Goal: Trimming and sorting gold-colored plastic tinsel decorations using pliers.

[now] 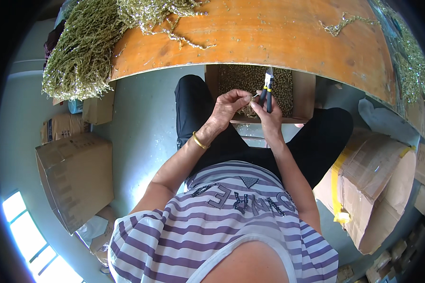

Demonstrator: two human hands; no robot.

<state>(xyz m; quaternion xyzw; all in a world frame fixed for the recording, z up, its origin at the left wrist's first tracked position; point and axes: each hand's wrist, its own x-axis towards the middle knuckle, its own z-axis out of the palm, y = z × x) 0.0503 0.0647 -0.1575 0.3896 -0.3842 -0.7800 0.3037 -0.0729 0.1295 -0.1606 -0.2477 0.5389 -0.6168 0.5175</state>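
The left hand (228,107) is pinched closed on a tiny bit (255,96). The right hand (270,120) curls around black-and-yellow pliers (268,87) above an open box (305,96).

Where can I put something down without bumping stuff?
Try the orange table's middle, between the sparkly bundles and thin strand; it has only tiny flecks. There's also floor between the left carton and left leg. It's crowded around the left hand, right hand and pliers, above the box.
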